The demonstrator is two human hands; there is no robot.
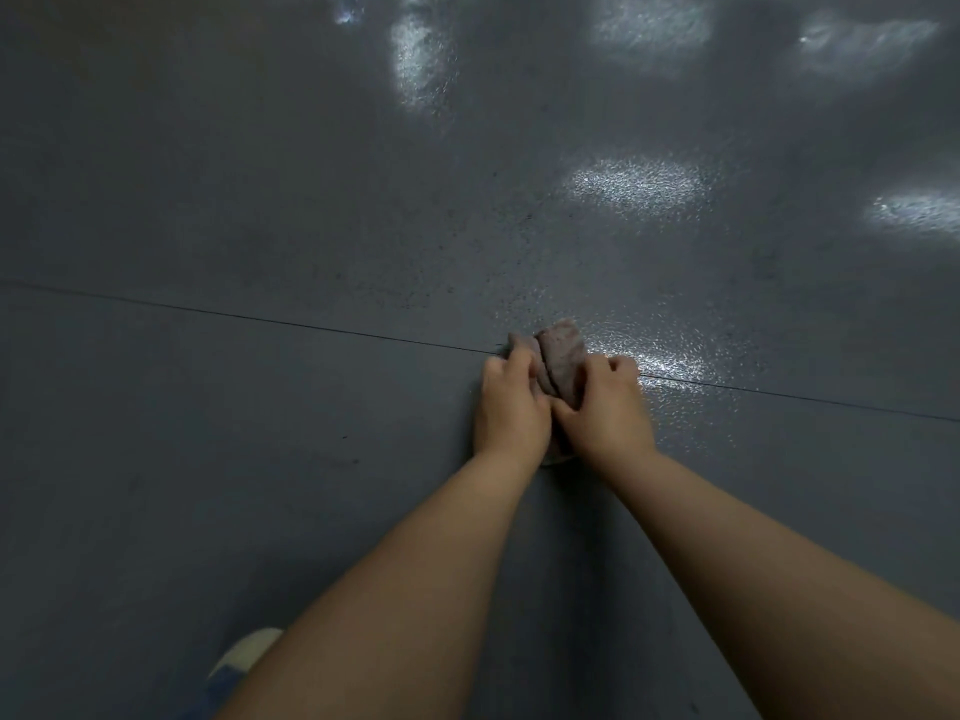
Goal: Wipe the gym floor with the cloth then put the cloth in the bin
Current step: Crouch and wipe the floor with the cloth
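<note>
still on step 1 for me: left hand (511, 402) and right hand (605, 407) both clutch the bunched cloth (561, 356) on the gym floor (260, 200) (no bin in sight); i'd guess keep scrubbing next.

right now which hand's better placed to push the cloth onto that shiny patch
Right. The right hand grips the cloth on the side nearest the shiny patch; the left hand holds the far side.

A single wide-angle view from the person's head looks forward and steeply down at the grey floor (260, 200), close above it. The fingers (519, 358) sit just right of centre. Beyond the fingers the floor runs to the top edge; nearer than them, both forearms fill the lower frame.
</note>
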